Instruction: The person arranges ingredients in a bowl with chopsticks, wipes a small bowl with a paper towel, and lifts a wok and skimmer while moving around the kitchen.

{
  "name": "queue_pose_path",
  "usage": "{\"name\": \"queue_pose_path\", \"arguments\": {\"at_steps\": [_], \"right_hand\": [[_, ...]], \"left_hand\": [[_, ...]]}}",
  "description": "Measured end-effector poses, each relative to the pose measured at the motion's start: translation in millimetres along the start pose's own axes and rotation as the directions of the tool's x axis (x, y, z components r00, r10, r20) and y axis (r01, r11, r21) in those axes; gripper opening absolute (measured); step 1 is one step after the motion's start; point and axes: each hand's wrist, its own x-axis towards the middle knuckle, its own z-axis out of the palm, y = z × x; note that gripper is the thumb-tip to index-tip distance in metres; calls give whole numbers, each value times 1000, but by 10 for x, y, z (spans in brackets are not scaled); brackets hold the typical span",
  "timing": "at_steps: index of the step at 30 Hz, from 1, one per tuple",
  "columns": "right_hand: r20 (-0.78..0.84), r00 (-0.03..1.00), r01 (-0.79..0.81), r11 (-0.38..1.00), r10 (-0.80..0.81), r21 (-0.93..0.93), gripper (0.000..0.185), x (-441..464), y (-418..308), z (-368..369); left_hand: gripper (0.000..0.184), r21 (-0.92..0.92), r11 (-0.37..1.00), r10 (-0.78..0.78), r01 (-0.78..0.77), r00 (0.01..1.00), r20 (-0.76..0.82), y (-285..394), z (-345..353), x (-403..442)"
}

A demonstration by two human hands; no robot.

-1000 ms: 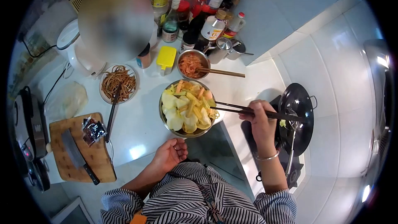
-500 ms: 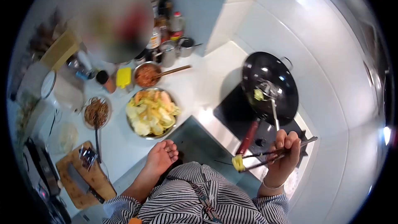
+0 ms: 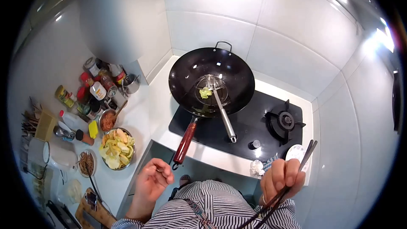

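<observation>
My right hand (image 3: 283,179) is closed around a pair of dark chopsticks (image 3: 306,156). Their lower ends slant down towards my body and run out at the bottom edge, so the tips are hidden. My left hand (image 3: 153,180) hovers near the red wok handle (image 3: 185,143), palm partly up, fingers loosely curled and holding nothing. Over the left of the hob sits a black wok (image 3: 186,76). A metal skimmer (image 3: 225,121) rests in it, its handle leaning over the near rim. One piece of green-yellow cabbage (image 3: 205,93) lies by the skimmer's wire bowl.
On the left counter stand a bowl of cut cabbage (image 3: 117,149), a bowl of reddish food (image 3: 108,120), a dish of brown strips (image 3: 86,163) and several bottles (image 3: 98,90). A bare burner (image 3: 285,121) is at the right, with a patterned plate (image 3: 295,152) near the front edge.
My view has turned towards the hob. The chopsticks, which held a yellow-green food piece out to the left, now point down at my body with tips out of view. My left hand stays empty.
</observation>
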Motion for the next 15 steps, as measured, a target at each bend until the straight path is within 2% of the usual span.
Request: {"name": "queue_pose_path", "arguments": {"at_steps": [3, 4, 6, 8, 9, 10, 12, 13, 14, 15], "right_hand": [[147, 988, -73, 980, 46, 184, 26, 12, -195, -41], [141, 989, -71, 979, 44, 190, 26, 16, -236, -63], [220, 972, -111, 986, 82, 123, 25, 33, -318, -109], [211, 965, -184, 973, 153, 138, 26, 9, -418, -200], [129, 978, -192, 957, 167, 216, 26, 5, -448, -253], [38, 981, -195, 937, 192, 290, 27, -6, -481, -280], [9, 977, -206, 931, 213, 301, 28, -5, -504, -353], [-79, 988, -120, 985, 130, 126, 28, -6, -488, -390], [-146, 989, -44, 997, 34, -63, 27, -11, -460, -436], [-73, 994, 41, 883, -84, -467, 26, -36, -368, -554]], "left_hand": [[21, 53, 998, -37, 35, 998, 48, -232, 254, 81], [21, 95, 994, -67, 60, 995, 72, -310, 311, 101], [21, 67, 994, -92, 85, 990, 106, -450, 429, 151], [21, 166, 968, -203, 186, 975, 90, -556, 512, 148], [21, 174, 963, -233, 207, 962, 144, -620, 504, 165], [21, 163, 966, -225, 202, 965, 134, -668, 565, 144], [22, 450, 851, -343, 271, 936, 84, -737, 703, 125], [30, 530, 800, -415, 280, 897, 153, -785, 671, 141], [30, 516, 807, -411, 287, 900, 143, -847, 714, 133], [34, 421, 855, -410, 302, 891, 193, -939, 779, 148]]}}
